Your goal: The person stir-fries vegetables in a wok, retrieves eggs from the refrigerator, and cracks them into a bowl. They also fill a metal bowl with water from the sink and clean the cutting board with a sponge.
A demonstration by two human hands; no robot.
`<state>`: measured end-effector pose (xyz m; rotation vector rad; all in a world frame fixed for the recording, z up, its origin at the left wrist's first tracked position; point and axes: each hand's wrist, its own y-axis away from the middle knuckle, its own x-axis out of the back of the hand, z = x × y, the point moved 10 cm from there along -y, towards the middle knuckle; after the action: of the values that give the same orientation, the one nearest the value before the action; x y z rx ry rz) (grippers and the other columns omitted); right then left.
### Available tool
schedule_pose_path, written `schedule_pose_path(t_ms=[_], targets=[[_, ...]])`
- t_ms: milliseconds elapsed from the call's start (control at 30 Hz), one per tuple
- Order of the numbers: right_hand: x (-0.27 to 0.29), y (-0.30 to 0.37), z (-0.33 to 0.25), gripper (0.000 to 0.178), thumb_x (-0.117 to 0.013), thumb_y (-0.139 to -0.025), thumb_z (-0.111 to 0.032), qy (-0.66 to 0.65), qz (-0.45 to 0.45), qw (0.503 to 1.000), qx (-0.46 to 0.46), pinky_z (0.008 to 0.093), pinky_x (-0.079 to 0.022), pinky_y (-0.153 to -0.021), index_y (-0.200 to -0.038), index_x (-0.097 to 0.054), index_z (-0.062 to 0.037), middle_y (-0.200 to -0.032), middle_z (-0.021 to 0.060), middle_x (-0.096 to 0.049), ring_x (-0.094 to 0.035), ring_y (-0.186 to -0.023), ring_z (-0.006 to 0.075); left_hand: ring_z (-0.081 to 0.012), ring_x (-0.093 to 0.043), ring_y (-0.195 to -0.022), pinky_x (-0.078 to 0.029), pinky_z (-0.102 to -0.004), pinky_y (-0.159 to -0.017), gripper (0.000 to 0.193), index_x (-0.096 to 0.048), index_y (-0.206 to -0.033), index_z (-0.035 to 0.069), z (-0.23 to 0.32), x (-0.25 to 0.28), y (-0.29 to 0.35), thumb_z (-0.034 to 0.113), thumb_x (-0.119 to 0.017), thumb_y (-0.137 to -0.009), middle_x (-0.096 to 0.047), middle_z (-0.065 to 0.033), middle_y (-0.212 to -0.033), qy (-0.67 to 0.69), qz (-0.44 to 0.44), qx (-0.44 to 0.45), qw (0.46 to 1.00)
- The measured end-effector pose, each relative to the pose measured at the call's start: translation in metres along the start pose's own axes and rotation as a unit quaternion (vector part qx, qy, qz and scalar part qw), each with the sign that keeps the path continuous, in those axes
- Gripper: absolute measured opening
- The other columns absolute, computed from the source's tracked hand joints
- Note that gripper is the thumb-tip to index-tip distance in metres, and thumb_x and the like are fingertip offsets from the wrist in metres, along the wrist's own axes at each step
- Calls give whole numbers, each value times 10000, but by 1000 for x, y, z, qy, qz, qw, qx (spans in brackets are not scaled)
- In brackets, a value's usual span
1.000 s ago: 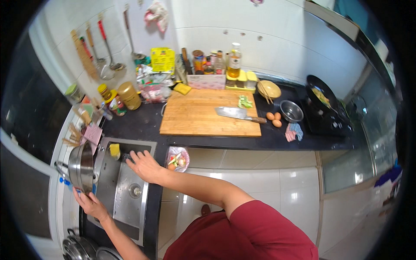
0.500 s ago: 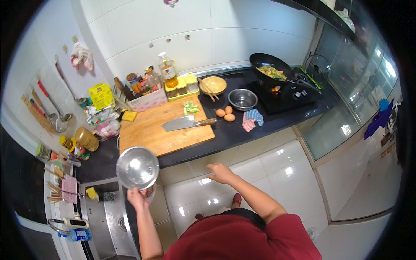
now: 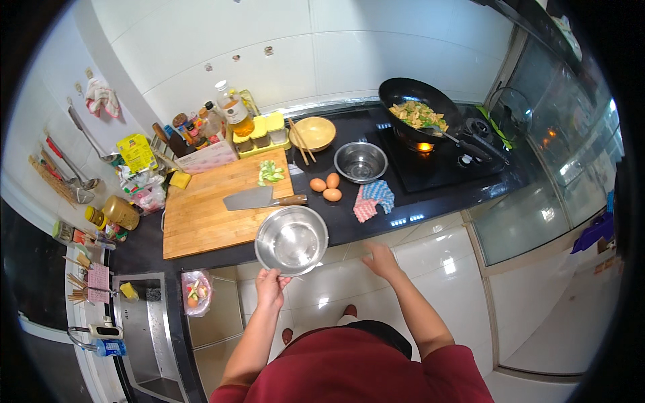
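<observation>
The left hand was closed on the near rim of a steel bowl, with the thumb on the inner side and the other fingers under it. The bowl was tilted a little toward the person, its open side up and its inside shining, in front of the counter. In this view it covered the near right corner of the board, but whether it touched the wood I cannot tell. The right hand was in the air over the floor, just off the counter edge; it was loosely open, with the fingers partly bent, and it had hold of nothing that I could see. On the board lay a knife, its handle pointing to the right, and behind it a small heap of chopped greens. To the right of the board were three eggs close together, a small bowl and a pink and blue cloth. Further back stood a yellow bowl, with chopsticks resting across its left side. On the stove, a wok held cooked food and a spatula, and an orange flame burned below. The sink was at the far left.
</observation>
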<state>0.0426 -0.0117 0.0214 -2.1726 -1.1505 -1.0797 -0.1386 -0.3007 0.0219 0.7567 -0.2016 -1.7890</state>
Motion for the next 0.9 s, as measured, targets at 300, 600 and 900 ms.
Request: schedule_pose_path(t_ms=[300, 600, 900], targets=[[44, -132, 53, 649, -780, -683, -275, 128, 118, 984, -37, 534, -437, -950, -1290, -582, -160, -1360, 240, -467, -458, -1189, 446, -156, -618, -601, -555, -248, -551, 83, -579, -879, 44, 23, 23, 6, -14, -524, -859, -642, -76, -778, 14, 85, -59, 995], [5, -156, 54, 329, -700, -744, -101, 86, 122, 988, -31, 467, -482, -883, -1069, -650, -102, -1125, 208, -571, -554, -1040, 409, -152, -606, -588, -568, -271, -534, 70, -568, -861, 34, 66, 106, 6, -25, -530, -857, -627, -73, -764, 65, 156, -103, 980], [10, -138, 32, 375, -756, -720, -136, 196, 151, 964, -98, 489, -448, -908, -1078, -646, -113, -1193, 200, -546, -531, -1082, 380, -150, -582, -598, -565, -265, -549, 67, -525, -860, 32, 151, 211, -97, -31, -538, -844, -591, -74, -759, 105, 204, -155, 961]])
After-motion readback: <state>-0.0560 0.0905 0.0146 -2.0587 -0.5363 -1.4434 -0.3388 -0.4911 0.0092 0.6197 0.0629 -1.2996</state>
